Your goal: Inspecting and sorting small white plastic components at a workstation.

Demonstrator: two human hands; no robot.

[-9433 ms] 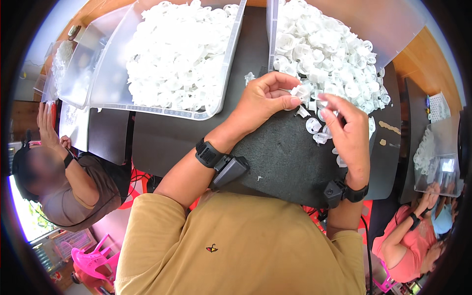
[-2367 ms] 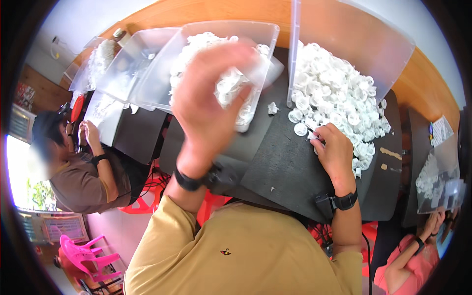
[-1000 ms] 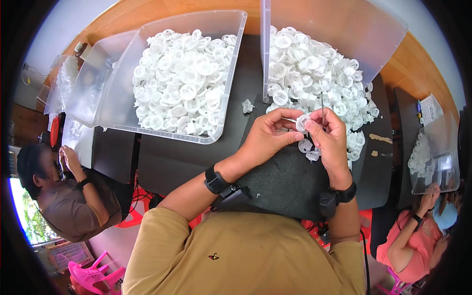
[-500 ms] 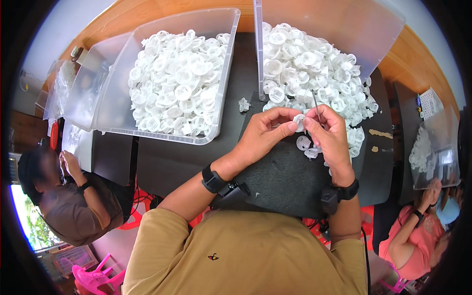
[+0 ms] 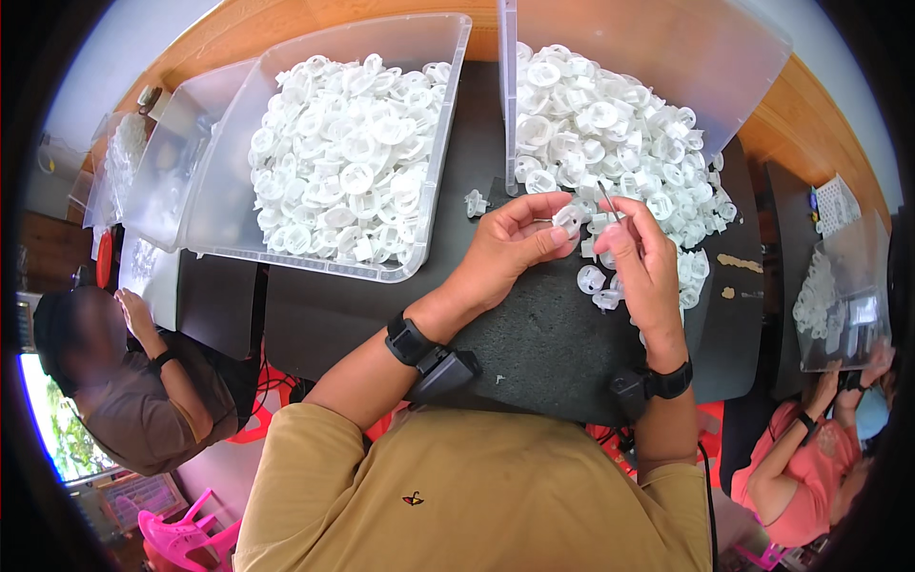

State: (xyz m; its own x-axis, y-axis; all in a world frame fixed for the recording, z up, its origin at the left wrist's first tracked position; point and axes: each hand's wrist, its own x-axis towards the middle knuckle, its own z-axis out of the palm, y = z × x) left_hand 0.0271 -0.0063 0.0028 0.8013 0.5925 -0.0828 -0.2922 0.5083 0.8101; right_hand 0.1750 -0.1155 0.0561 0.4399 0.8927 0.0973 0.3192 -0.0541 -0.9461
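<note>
Between the thumb and index finger of my left hand (image 5: 519, 240) is a small white round plastic part (image 5: 569, 218). My right hand (image 5: 640, 253) pinches a thin dark metal tool (image 5: 607, 200), like a thin rod or blade, pointing up and away; its exact kind is hard to make out. A small gap separates my right fingertips from the held part. Beneath the hands lie a few loose white parts (image 5: 591, 279) on a dark mat (image 5: 534, 334). Beyond them, a heap of similar white parts (image 5: 610, 124) spills from a tipped clear bin (image 5: 667, 57).
To the left stands a clear plastic bin (image 5: 315, 266) full of white parts. One stray part (image 5: 476, 202) lies between the bins on the dark table (image 5: 324, 319). A person (image 5: 143, 381) sits at the left, another person (image 5: 791, 458) at the right beside another clear bin (image 5: 853, 286).
My hands have drawn slightly apart. The metal tool has tilted and come away from the white part, which stays in my left fingers.
</note>
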